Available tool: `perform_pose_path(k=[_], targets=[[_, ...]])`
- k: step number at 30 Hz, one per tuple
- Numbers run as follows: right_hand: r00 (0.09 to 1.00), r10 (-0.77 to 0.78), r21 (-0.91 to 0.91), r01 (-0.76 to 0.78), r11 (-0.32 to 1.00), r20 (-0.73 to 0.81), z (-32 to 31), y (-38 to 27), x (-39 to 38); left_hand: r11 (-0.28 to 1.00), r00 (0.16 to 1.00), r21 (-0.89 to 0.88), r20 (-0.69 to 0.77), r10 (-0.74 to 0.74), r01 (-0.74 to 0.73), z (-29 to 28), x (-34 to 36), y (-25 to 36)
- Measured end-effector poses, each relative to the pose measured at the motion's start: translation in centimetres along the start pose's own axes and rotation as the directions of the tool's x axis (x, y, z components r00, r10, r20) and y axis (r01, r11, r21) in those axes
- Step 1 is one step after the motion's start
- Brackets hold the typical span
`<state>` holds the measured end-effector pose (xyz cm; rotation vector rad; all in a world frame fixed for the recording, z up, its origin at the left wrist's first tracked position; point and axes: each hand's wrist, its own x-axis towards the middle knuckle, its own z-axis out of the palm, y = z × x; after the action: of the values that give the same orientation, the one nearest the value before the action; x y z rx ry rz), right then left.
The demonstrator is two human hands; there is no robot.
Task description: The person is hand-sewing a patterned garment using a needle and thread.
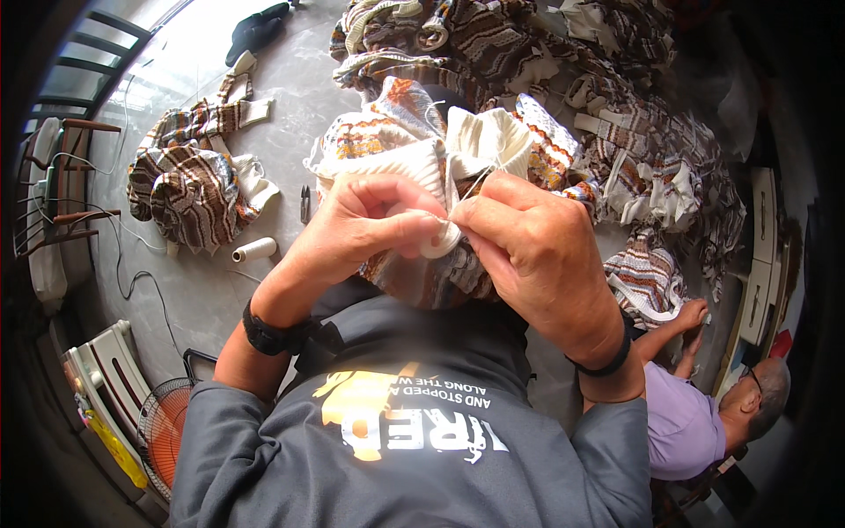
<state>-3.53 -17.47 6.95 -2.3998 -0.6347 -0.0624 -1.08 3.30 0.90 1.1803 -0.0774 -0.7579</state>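
A patterned knitted garment [356, 132] in white, brown, orange and blue lies in my lap, with white ribbed bands [484, 141] on its upper side. My left hand [374, 216] is closed, pinching a white knitted edge [440, 240] between thumb and fingers. Right against it, my right hand [537, 251] is closed too, its thumb and forefinger pressed together at the same edge. What its fingertips hold is too small to make out. A thin white thread [476, 186] shows just above the right fingers.
Striped knitwear is heaped at the far right [642, 158], with another pile [189, 198] at left. A white yarn cone [254, 250] and small dark snips [304, 204] lie on the grey floor. A fan [167, 431] stands lower left; a co-worker [687, 414] handles knitwear at right.
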Motion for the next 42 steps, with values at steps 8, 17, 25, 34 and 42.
perform_pose_path(k=[8,17,25,34,42], targets=[[1.000,0.000,0.025,0.000,1.000,0.003,-0.4,0.2,-0.1,1.000,1.000,-0.011,0.010,0.006,-0.006,0.0,0.1,-0.1],[1.000,-0.003,0.022,0.003,1.000,-0.014,0.1,0.2,-0.3,1.000,1.000,-0.026,0.018,0.011,-0.011,0.0,0.2,-0.1],[1.000,0.000,0.013,0.000,1.000,0.000,0.3,0.2,-0.3,1.000,1.000,0.000,0.011,0.007,-0.007,0.0,0.1,-0.1],[1.000,0.019,0.015,-0.019,1.000,-0.006,0.3,-0.1,-0.4,1.000,1.000,0.006,0.000,0.003,-0.003,0.0,0.1,-0.2],[0.999,0.027,0.046,-0.025,0.999,-0.031,0.6,-0.1,-0.4,1.000,1.000,-0.016,0.010,0.013,-0.013,0.0,0.1,-0.2]])
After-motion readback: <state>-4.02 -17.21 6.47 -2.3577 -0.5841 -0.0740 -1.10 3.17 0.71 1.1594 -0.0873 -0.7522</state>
